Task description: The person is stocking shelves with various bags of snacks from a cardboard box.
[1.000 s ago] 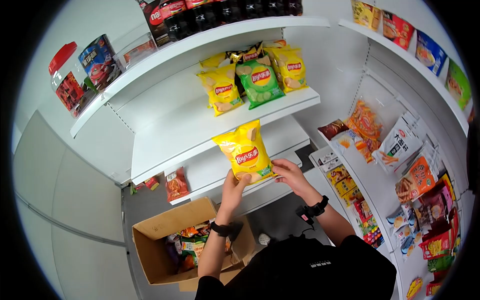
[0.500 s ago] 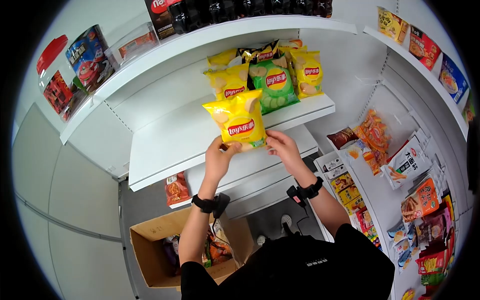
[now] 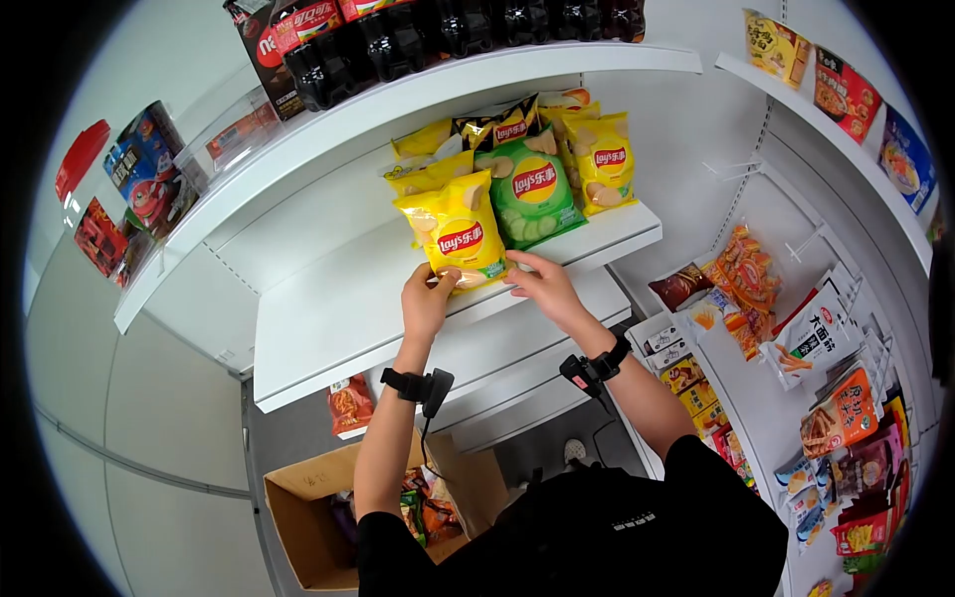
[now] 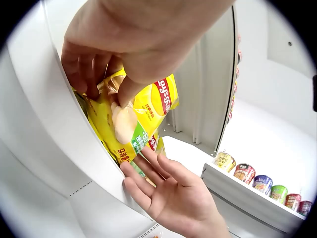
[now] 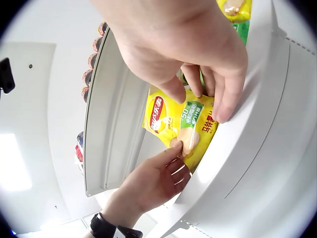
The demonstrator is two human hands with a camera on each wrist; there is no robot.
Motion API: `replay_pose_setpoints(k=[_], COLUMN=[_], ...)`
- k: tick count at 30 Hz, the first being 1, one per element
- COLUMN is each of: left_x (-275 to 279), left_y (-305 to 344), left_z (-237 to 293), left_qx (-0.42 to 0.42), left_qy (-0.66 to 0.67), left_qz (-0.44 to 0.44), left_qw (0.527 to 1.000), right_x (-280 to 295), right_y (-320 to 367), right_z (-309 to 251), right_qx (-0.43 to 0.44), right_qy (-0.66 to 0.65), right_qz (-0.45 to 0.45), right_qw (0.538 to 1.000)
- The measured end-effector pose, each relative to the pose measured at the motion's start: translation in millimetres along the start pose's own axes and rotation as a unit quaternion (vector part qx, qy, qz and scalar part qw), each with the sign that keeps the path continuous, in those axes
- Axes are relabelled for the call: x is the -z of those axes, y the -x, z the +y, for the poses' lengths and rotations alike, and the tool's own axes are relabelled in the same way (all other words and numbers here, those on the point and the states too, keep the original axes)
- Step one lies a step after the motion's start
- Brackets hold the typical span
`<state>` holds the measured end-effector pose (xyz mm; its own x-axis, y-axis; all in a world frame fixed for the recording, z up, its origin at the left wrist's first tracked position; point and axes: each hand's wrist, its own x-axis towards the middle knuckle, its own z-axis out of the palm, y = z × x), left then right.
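Note:
A yellow Lay's chip bag [image 3: 456,214] stands upright at the shelf's front edge, before another yellow bag [image 3: 430,177] and left of a green Lay's bag [image 3: 537,184]. My left hand [image 3: 425,303] pinches its lower left corner, thumb on the front and fingers behind. At the lower right corner, my right hand [image 3: 545,289] touches the bag with extended fingers. The left wrist view shows this right hand [image 4: 181,201] with its palm turned up and fingers loosely spread under the bag's edge.
The white shelf [image 3: 328,298] runs leftward from the bags. Cola bottles [image 3: 388,50] line the shelf above. Below left stands a cardboard box [image 3: 313,483] of snack packets. Side shelves at right hold noodle cups [image 3: 846,92] and hanging snack bags [image 3: 821,338].
Both hands have carried the yellow bag forward and slightly left onto the shelf, in front of the other bags. The right hand's fingers have loosened from its corner.

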<state>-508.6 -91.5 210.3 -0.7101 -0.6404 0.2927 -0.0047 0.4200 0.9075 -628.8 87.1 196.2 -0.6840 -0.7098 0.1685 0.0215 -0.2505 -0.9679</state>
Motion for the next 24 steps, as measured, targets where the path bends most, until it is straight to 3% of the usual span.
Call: replay_pose_setpoints(k=[5, 14, 24], left_x=[1.7, 13.4, 39.5], left_y=[-0.4, 8.6, 59.6], left_z=[2.9, -0.6, 7.0], left_qx=[0.025, -0.003, 0.012], left_qy=[-0.007, -0.001, 0.070], left_qz=[-0.018, -0.001, 0.046], left_qw=[1.000, 1.000, 0.996], right_x=[-3.2, -5.6, -18.9], right_y=[-4.5, 0.5, 41.1], right_z=[0.3, 4.4, 6.4], right_qx=[0.002, 0.006, 0.045], right_qy=[0.003, -0.005, -0.062], right_qz=[0.005, 0.032, 0.136], right_qw=[1.000, 0.999, 0.988])
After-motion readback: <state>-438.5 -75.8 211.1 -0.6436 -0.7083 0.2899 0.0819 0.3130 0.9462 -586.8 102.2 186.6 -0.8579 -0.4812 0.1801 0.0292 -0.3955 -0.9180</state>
